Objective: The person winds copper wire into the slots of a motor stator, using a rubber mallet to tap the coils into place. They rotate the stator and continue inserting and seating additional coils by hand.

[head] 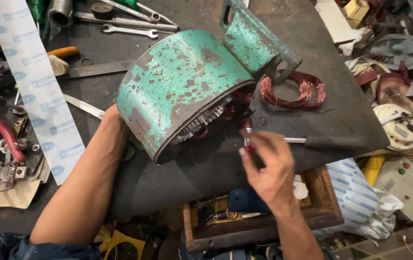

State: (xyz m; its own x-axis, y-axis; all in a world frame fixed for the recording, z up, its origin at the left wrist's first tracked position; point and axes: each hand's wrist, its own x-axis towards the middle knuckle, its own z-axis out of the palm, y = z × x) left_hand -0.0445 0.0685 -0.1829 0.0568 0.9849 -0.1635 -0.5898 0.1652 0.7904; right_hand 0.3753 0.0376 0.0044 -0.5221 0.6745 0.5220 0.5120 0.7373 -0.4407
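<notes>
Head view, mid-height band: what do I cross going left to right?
Red-handled pliers → white printed strip → left forearm → green motor housing → right hand holding a red-handled tool → copper wire coil → cream round device.

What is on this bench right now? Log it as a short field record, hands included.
Setting: dark mat over a cluttered workbench
Main item: green, rust-flecked motor housing, lying on its side, windings showing at its open end
Left hand: hidden behind the housing; forearm pressed against it
Right hand: pinching a small red-handled tool at the open end
Beside it: copper wire coil; black-handled tool
Far edge: wrenches
Left side: red-handled pliers
</notes>
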